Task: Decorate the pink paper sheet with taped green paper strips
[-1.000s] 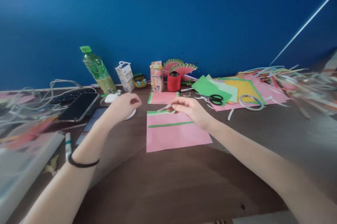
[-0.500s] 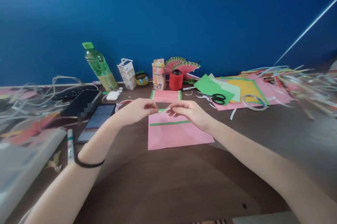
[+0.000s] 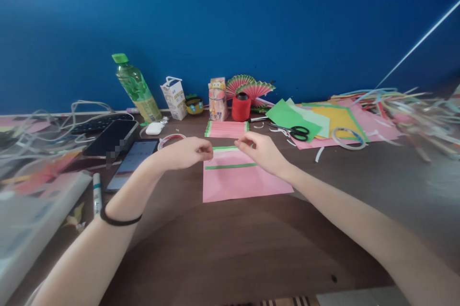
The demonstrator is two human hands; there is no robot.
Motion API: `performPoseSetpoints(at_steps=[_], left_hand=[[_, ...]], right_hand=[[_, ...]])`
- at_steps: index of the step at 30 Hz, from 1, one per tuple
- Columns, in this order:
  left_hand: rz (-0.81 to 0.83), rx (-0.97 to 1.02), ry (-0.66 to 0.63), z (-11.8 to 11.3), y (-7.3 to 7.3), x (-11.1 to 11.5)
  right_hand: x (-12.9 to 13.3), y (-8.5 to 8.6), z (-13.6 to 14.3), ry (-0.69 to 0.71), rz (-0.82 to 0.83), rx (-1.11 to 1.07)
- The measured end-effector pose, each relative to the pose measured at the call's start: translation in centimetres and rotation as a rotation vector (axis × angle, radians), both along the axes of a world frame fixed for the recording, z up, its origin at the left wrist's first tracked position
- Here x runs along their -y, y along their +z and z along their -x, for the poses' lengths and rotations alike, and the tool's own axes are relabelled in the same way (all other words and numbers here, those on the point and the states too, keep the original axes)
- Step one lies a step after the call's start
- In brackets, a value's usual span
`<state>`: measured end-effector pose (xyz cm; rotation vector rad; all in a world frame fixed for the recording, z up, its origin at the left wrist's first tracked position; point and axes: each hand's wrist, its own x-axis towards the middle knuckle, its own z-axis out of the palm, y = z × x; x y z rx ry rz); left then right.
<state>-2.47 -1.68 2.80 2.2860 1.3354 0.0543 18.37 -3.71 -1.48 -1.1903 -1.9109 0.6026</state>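
Tabletop (image 3: pixel 230 243) extends btwn pink sheet (image 3: pixel 247 183) & front edge (image 3: pixel 287 295).

A green-capped bottle (image 3: pixel 138 90) stands near a white carton (image 3: pixel 174 100) before a blue wall (image 3: pixel 230 18).

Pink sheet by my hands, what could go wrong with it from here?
The pink sheet may get nudged askew, since your left hand and right hand are both close to its far edge. The nearer green strip might shift if it's loose; I can't tell whether it's stuck down.
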Motion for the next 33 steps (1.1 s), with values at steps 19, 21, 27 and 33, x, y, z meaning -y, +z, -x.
performPoseSetpoints(at_steps=[19, 21, 27, 33], left_hand=[[-0.042, -0.203, -0.18, 0.7, -3.4, -1.7], [-0.046, -0.2, -0.186, 0.7, -3.5, -1.7], [-0.041, -0.211, -0.159, 0.6, -3.7, -1.5], [-0.063, -0.215, -0.181, 0.8, -4.2, -1.6]], right_hand=[[-0.9, -2.0, -0.3, 0.122, 0.057, 0.15], [-0.9, -2.1, -0.4, 0.129, 0.063, 0.148], [-0.7, -2.1, -0.4, 0.142, 0.059, 0.159], [-0.4, -1.8, -0.2, 0.173, 0.03, 0.209]])
